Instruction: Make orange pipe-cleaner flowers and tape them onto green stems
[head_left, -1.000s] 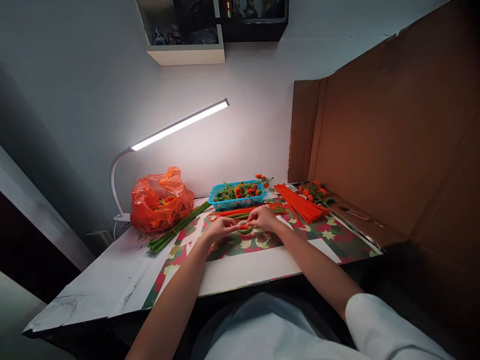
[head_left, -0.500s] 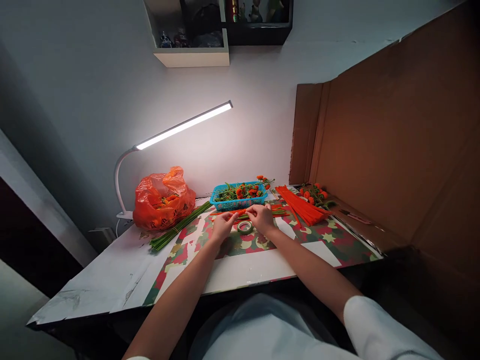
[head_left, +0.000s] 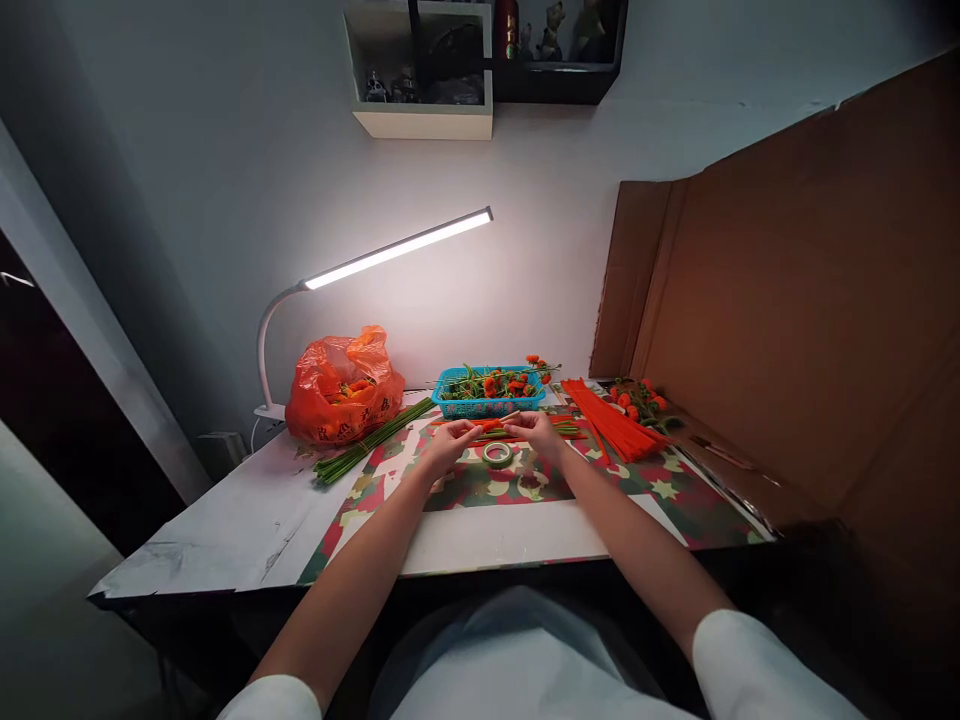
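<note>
My left hand [head_left: 450,443] is closed in a pinch, with a small orange pipe cleaner piece [head_left: 490,426] at its fingertips. Just to the right, my right hand [head_left: 540,432] is also pinched, close to the same piece; a thin pale tip shows at its fingers, too small to make out. Beneath and behind both hands lie green and orange pipe cleaners [head_left: 566,430]. A roll of green tape [head_left: 497,455] lies flat on the patterned mat just in front of the hands. Beyond them stands a blue basket [head_left: 489,407] of orange flowers with green stems.
A fanned bundle of orange pipe cleaners [head_left: 615,425] lies right, with more orange flowers [head_left: 637,398] behind it. Left are a green stem bundle [head_left: 371,442], an orange plastic bag [head_left: 345,390] and a lit lamp [head_left: 397,248]. A cardboard wall [head_left: 787,300] closes the right side.
The whole view has shifted, so things appear further right. My right hand has drawn slightly away from my left, its fingers lifted a little; both stay over the mat.
</note>
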